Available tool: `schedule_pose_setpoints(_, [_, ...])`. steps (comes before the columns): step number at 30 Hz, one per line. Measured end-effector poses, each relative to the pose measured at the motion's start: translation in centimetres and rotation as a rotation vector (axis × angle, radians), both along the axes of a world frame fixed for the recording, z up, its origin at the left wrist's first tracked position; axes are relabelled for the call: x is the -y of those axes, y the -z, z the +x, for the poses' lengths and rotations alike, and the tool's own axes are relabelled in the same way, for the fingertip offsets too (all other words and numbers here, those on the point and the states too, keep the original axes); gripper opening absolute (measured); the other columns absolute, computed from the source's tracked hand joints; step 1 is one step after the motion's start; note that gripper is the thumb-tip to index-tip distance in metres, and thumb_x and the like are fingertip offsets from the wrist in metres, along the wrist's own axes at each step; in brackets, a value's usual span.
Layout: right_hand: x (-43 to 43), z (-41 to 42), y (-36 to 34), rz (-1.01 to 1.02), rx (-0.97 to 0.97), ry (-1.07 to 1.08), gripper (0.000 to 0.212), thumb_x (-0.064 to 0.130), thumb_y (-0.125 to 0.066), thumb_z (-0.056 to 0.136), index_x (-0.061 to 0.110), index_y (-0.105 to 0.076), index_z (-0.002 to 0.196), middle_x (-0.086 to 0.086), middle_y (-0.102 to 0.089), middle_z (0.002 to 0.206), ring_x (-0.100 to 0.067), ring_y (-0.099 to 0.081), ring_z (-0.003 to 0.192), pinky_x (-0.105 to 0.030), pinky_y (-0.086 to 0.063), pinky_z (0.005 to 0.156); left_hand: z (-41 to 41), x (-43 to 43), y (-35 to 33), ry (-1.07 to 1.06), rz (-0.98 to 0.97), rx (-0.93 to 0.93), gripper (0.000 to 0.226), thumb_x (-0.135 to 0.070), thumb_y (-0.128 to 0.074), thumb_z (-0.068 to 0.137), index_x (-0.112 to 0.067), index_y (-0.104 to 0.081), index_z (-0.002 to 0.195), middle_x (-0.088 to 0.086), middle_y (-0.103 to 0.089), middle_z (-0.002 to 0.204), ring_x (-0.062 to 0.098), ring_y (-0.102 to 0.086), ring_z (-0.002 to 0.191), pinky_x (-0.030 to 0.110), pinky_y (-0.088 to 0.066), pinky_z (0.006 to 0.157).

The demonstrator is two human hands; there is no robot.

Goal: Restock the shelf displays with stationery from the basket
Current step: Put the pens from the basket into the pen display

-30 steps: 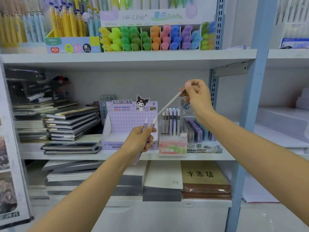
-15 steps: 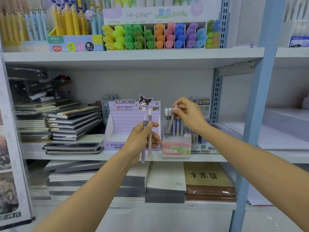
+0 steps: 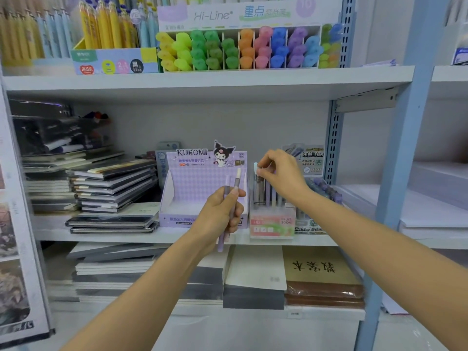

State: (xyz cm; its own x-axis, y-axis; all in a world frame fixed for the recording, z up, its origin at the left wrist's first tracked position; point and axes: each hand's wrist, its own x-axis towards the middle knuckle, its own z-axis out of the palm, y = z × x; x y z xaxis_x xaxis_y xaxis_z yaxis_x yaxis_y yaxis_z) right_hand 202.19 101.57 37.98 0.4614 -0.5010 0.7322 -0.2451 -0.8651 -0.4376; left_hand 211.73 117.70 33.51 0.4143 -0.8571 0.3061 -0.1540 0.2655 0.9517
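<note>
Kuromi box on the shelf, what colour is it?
The Kuromi box is pale purple with a diamond check pattern; the head view shows it.

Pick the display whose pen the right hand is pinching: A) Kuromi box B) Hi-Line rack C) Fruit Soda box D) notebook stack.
C: the right hand pinches the top of a pen standing in the Fruit Soda box; the left hand holds two pens before the Kuromi box.

"KUROMI" on purple display box (image 3: pixel 202 188); "Hi-Line" on highlighter rack (image 3: pixel 250 16).
</note>
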Motion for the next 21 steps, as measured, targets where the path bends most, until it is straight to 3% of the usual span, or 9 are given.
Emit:
schedule_pose_setpoints(5, [-0.3,-0.6,-0.4,0.014,-0.031,0.066,0.007,0.025,-0.064,0.091,0.019,-0.069,0.092,0.003,-0.05,0.094,-0.007,-0.046,0.076,-0.022,-0.038,0.069,-0.4,-0.3,-0.1,-0.027,-0.007,0.047,0.023,-0.028,-0.039,0.105,-0.014,-0.057,0.106,-0.006,-0.056,0.058,0.011,-0.049,0.049,0.024,-0.046,0.05])
schedule_pose_setpoints(11, [-3.5,-2.2,-0.6,0.414,0.096,-0.502,0.015,0.021,-0.064,0.092,0.017,-0.068,0.105,0.01,-0.069,0.088,0.006,-0.061,0.071,-0.009,-0.046,0.06,-1.5,-0.2,-0.3,0.0,-0.009,0.065,0.027,-0.033,-0.041,0.103,-0.013,-0.058,0.107,-0.002,-0.056,0.061,0.012,-0.051,0.051,0.024,-0.049,0.052])
schedule_pose_setpoints(16, [-3.9,-3.1,-0.6,0.469,0.145,-0.531,0.014,0.011,-0.059,0.094,0.005,-0.066,0.104,-0.002,-0.071,0.084,-0.006,-0.065,0.072,-0.016,-0.05,0.062,-2.3,-0.2,-0.8,0.062,0.029,0.03,0.028,-0.034,-0.039,0.104,-0.013,-0.055,0.114,0.005,-0.067,0.068,0.018,-0.061,0.055,0.029,-0.054,0.056])
schedule_pose_setpoints(21, [-2.3,-4.8,-2.6,0.457,0.388,-0.431,0.009,0.007,-0.049,0.098,0.008,-0.058,0.098,-0.005,-0.068,0.082,-0.009,-0.064,0.069,-0.02,-0.05,0.06,-1.4,-0.2,-0.8,-0.062,0.115,-0.008,0.031,-0.035,-0.036,0.104,-0.013,-0.055,0.112,-0.003,-0.056,0.054,0.01,-0.038,0.039,0.018,-0.029,0.036])
